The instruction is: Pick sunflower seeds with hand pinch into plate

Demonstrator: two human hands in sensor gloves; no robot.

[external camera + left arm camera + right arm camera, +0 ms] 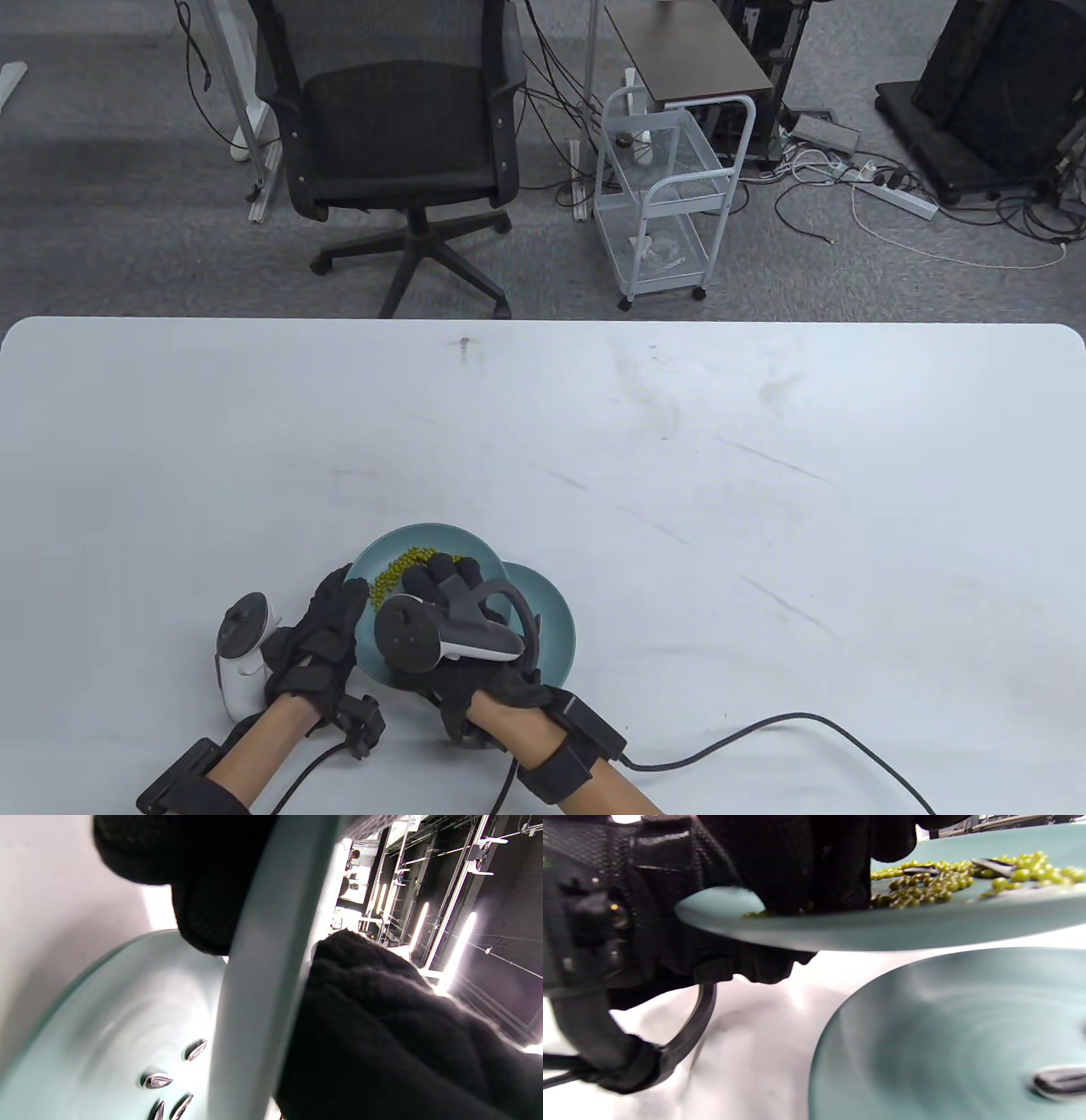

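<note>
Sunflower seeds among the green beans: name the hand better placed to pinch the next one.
Right. The right hand already reaches over the upper plate, fingers down among the green beans beside sunflower seeds. The left hand grips that plate's rim.

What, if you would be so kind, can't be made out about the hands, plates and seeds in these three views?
- Table view: the right hand and its tracker cover the fingertips, so any pinch is hidden.
- Table view: the lower plate lies mostly under the upper plate; its seeds are unseen.
- Left wrist view: the upper plate's rim blocks the green beads.
- Right wrist view: a sunflower seed is blurred.
</note>
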